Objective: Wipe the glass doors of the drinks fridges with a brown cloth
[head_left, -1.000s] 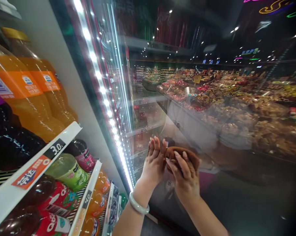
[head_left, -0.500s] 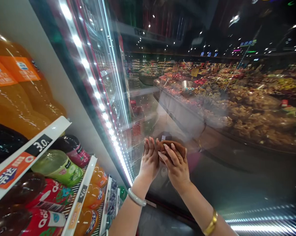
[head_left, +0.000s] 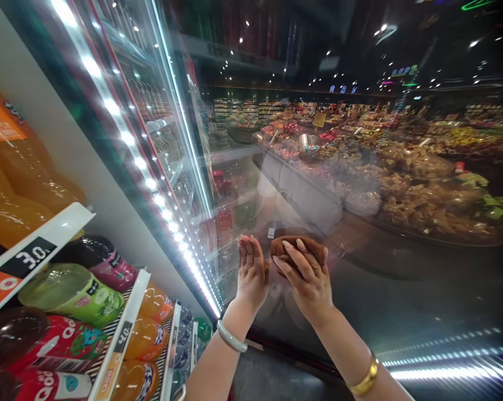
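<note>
A brown cloth [head_left: 299,240] is pressed against a glass door [head_left: 385,289] under my right hand [head_left: 307,273], whose fingers lie spread over it. Part of the cloth shows above and left of those fingers. Just to the left, my left hand [head_left: 251,273] is raised with its fingers stretched out near the glass, holding nothing. A small white label [head_left: 271,233] is on the glass above and between the hands. A pale bangle is on my left wrist and a gold one on my right.
Shelves of bottled drinks with a price rail [head_left: 34,253] stand close on the left. A bright light strip [head_left: 151,184] runs down the door frame. Heaped packaged goods [head_left: 427,206] show through or in the glass.
My right hand and the cloth have shifted slightly right, widening the gap to my left hand. The view has turned a little, so the shelves and light strip sit further left.
</note>
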